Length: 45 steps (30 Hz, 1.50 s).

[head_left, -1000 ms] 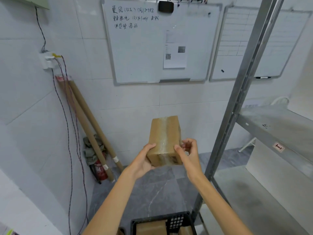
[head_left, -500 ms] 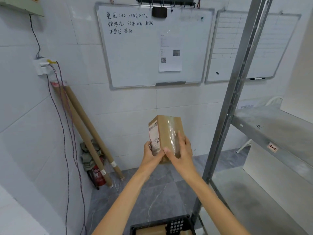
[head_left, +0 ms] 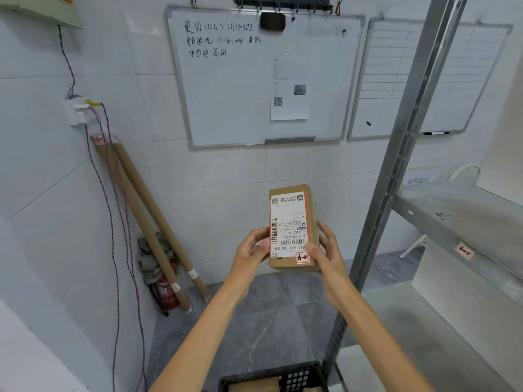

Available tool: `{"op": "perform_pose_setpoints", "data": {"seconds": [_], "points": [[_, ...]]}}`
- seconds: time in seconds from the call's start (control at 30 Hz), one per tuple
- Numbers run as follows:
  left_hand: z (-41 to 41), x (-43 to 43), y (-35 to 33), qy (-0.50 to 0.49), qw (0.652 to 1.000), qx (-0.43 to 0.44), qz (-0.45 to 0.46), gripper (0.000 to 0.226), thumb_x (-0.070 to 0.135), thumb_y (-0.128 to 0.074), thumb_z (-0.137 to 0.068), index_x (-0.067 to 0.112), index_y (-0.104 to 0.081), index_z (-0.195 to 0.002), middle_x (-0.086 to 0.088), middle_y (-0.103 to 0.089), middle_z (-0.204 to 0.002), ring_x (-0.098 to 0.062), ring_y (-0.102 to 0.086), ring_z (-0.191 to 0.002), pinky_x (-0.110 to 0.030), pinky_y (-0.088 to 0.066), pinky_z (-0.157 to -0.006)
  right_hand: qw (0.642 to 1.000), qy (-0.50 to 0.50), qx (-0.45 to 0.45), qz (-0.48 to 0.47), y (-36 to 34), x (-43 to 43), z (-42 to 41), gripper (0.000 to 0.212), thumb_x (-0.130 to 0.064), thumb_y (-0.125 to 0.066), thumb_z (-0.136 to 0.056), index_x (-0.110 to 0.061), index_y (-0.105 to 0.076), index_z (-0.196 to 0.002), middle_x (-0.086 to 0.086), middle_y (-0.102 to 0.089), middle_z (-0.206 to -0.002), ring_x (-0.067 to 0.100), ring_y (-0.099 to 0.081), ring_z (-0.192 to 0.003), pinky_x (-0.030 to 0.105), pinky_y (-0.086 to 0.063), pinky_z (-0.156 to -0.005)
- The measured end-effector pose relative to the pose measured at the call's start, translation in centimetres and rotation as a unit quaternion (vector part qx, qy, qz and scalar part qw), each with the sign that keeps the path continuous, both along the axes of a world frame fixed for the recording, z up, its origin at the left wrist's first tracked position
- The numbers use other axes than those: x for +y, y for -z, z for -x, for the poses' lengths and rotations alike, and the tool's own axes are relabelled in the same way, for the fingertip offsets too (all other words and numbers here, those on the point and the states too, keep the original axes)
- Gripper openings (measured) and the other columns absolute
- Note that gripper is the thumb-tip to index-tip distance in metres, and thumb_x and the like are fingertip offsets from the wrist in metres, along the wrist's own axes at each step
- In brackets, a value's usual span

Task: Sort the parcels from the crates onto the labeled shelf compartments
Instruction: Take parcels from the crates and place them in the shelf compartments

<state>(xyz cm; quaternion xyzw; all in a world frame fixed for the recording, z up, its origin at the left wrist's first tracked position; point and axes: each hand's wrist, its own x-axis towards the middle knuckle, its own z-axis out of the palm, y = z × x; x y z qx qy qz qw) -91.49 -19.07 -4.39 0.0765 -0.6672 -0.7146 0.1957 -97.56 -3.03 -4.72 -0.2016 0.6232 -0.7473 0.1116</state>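
Mid-air before tiled wall, left of shelf upright (head_left: 402,176): cardboard parcel (head_left: 293,227), upright, label face toward camera. Left hand (head_left: 252,251) clasps lower left edge, fingers curled. Right hand (head_left: 328,250) clasps lower right edge, thumb on label corner. Both forearms extended forward. Crate (head_left: 271,377) below, cut off by frame edge; shelf label (head_left: 464,251) markings hard to read.

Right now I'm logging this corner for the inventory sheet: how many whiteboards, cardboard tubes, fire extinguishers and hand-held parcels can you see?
Whiteboards: 2
Cardboard tubes: 2
Fire extinguishers: 1
Hand-held parcels: 1
Total: 6
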Motion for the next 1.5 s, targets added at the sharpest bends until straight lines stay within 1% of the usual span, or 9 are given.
{"op": "perform_pose_setpoints", "data": {"seconds": [0.1,0.27,0.43,0.53,0.63,0.9,1.17,1.4,1.5], "points": [[0.2,0.2,0.3,0.004,0.999,-0.045,-0.028,0.027,0.038,-0.05,-0.092,0.03,-0.055,-0.117,0.004,-0.066,-0.116,-0.015,-0.059,-0.112,-0.026,-0.051,-0.086,0.999,-0.013,-0.026,0.028,0.0,0.1,0.2,0.057,-0.038,-0.062,-0.076,-0.046,-0.04,-0.128,-0.004,-0.056,-0.131,0.016,-0.063,-0.11,0.03,-0.054,-0.081],[0.4,0.1,0.4,0.156,0.968,-0.091,-0.174,0.075,0.065,-0.062,-0.072,0.027,-0.045,-0.134,-0.007,-0.06,-0.129,-0.028,-0.052,-0.123,-0.047,-0.051,-0.092,0.997,-0.057,-0.044,0.035,-0.5,0.3,0.6,0.06,-0.045,-0.064,-0.072,-0.04,-0.043,-0.128,0.004,-0.06,-0.129,0.02,-0.064,-0.108,0.037,-0.053,-0.084],[1.0,0.4,0.4,0.184,0.956,-0.067,-0.219,0.093,0.057,-0.078,-0.06,0.022,-0.04,-0.138,-0.01,-0.058,-0.131,-0.03,-0.053,-0.123,-0.057,-0.039,-0.103,0.997,-0.071,-0.041,0.003,-0.7,0.7,0.6,0.072,-0.055,-0.065,-0.067,-0.037,-0.043,-0.132,0.002,-0.059,-0.13,0.02,-0.061,-0.113,0.044,-0.049,-0.095],[1.5,1.1,0.4,0.107,0.955,-0.049,-0.273,0.083,0.049,-0.07,-0.069,0.017,-0.039,-0.139,-0.011,-0.06,-0.128,-0.031,-0.056,-0.119,-0.044,-0.055,-0.082,0.996,-0.054,-0.072,-0.012,-0.4,1.0,0.3,0.083,-0.07,-0.07,-0.063,-0.045,-0.036,-0.135,0.001,-0.044,-0.144,0.019,-0.043,-0.131,0.053,-0.034,-0.109],[1.8,2.4,0.2,0.063,0.952,-0.039,-0.297,0.076,0.048,-0.066,-0.074,0.016,-0.039,-0.137,-0.013,-0.06,-0.126,-0.031,-0.056,-0.116,-0.037,-0.056,-0.068,0.989,-0.072,-0.128,0.009,0.3,1.0,-0.4,0.081,-0.054,-0.065,-0.073,-0.04,-0.024,-0.142,-0.002,-0.044,-0.143,0.024,-0.042,-0.132,0.055,-0.031,-0.11],[2.6,2.9,0.3,0.008,0.973,-0.011,-0.23,0.098,0.039,-0.08,-0.066,0.033,-0.019,-0.143,-0.002,-0.051,-0.138,-0.018,-0.048,-0.126,-0.051,-0.033,-0.108,0.986,-0.027,-0.153,0.054,-0.5,2.3,0.0,0.073,-0.03,-0.07,-0.073,-0.029,-0.03,-0.135,0.007,-0.065,-0.119,0.024,-0.064,-0.106,0.041,-0.054,-0.084],[1.6,-0.6,-0.3,0.098,0.98,-0.077,-0.155,0.075,0.054,-0.07,-0.057,0.028,-0.051,-0.124,0.003,-0.066,-0.11,-0.014,-0.055,-0.106,-0.044,-0.038,-0.1,0.995,-0.053,-0.059,-0.066,-2.6,6.4,2.0,0.07,-0.033,-0.067,-0.073,-0.032,-0.034,-0.135,0.003,-0.068,-0.11,0.02,-0.065,-0.104,0.036,-0.055,-0.084],[1.8,1.6,0.7,0.123,0.959,-0.044,-0.25,0.087,0.036,-0.079,-0.067,0.019,-0.033,-0.139,-0.009,-0.065,-0.121,-0.023,-0.058,-0.114,-0.044,-0.049,-0.097,0.988,0.087,-0.023,-0.122,-5.8,6.7,3.7,0.076,-0.063,-0.063,-0.065,-0.032,-0.042,-0.132,0.005,-0.059,-0.126,0.02,-0.058,-0.114,0.046,-0.044,-0.103],[3.0,4.5,0.2,0.064,0.952,-0.012,-0.3,0.08,0.033,-0.069,-0.074,0.021,-0.028,-0.141,-0.007,-0.062,-0.118,-0.025,-0.056,-0.117,-0.043,-0.049,-0.095,0.985,0.128,-0.04,-0.109,-5.9,6.1,3.8,0.086,-0.064,-0.057,-0.074,-0.033,-0.021,-0.145,-0.002,-0.043,-0.14,0.024,-0.045,-0.127,0.05,-0.039,-0.105]]}}
